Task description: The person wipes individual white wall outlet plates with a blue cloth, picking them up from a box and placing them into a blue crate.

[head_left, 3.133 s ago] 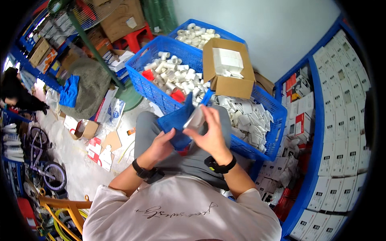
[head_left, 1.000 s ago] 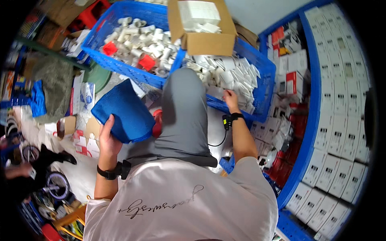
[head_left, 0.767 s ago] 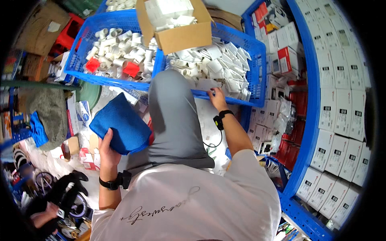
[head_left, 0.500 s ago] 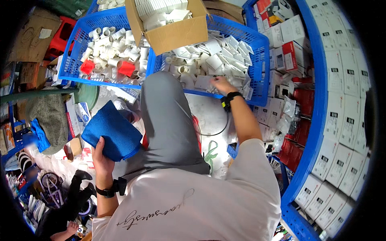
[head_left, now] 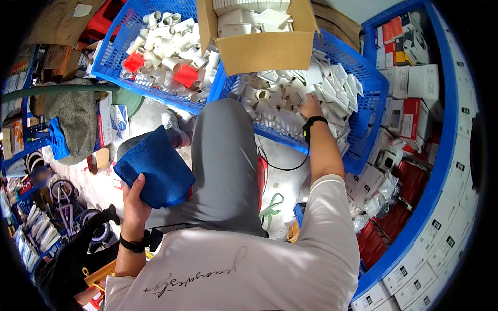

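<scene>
My left hand [head_left: 136,199] grips a folded blue cloth [head_left: 155,168] over my left thigh, its thumb on top and its other fingers hidden beneath. My right hand [head_left: 312,107] reaches into the right blue basket [head_left: 363,140], which holds loose white plastic plates [head_left: 337,85] and pipe fittings [head_left: 262,94]. Its fingers are pinched together at the edge of a white square plate [head_left: 302,93], partly hidden among the others. A dark band is on each wrist.
An open cardboard box [head_left: 267,52] of white plates rests across the baskets. The left blue basket [head_left: 111,62] holds white fittings and red pieces [head_left: 185,75]. Boxed goods [head_left: 420,88] fill a blue-framed shelf [head_left: 441,150] on the right. A black cable [head_left: 282,168] loops over the floor.
The view has shifted, so the baskets appear farther right. My right hand has moved deeper into the right basket, away from its near rim. The left hand still holds the cloth.
</scene>
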`<state>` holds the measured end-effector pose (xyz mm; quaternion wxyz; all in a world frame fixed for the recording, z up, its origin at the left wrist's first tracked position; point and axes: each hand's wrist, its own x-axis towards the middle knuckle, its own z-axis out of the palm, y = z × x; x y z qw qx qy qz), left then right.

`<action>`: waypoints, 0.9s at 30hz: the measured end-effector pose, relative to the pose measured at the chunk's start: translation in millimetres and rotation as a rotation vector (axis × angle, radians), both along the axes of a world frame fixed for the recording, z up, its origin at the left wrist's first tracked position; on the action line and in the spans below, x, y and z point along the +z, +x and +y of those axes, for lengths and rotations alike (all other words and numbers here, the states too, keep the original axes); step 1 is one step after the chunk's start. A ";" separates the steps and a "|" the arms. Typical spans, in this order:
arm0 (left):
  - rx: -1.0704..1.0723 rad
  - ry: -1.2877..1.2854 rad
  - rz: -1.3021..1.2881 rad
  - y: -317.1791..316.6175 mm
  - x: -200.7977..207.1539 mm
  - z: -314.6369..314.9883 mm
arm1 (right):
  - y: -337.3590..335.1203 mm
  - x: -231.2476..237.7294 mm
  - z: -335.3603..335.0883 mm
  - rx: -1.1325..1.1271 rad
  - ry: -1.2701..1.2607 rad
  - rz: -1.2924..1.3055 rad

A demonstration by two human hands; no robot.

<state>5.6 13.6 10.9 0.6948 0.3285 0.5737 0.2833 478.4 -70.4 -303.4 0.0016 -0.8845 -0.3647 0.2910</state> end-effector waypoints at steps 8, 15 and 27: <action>0.041 0.007 0.052 7.4 3.0 -1.6 | -9.0 -27.9 12.2 -0.110 -0.059 -0.082; 0.034 -0.023 0.030 8.9 3.1 -4.7 | -12.1 -22.7 6.1 -0.022 -0.075 -0.135; 0.000 -0.142 -0.292 10.2 1.0 0.0 | -34.5 55.4 -29.0 -0.675 0.612 0.992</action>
